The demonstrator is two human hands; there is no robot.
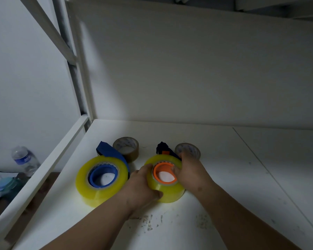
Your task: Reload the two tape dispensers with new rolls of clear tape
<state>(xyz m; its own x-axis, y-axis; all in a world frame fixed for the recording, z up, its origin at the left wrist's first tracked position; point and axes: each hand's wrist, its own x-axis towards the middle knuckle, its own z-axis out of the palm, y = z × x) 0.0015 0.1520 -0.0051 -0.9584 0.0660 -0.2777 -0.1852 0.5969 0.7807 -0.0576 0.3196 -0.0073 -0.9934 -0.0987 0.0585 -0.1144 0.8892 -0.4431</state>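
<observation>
I am gripping the yellowish tape roll (pixel 165 184) on the orange dispenser (pixel 164 173) with both hands: left hand (pixel 143 186) curling round its near-left side, right hand (pixel 190 170) pinching its far-right rim, on the white table (pixel 224 195).

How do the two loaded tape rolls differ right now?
Hub: the left roll sits on a blue hub, the right roll on an orange one.
Handling: the left roll lies untouched; the right roll is held by the left hand and right hand.
Shared: both are yellowish clear tape, lying flat on the white table, each with a brown roll behind it.
</observation>
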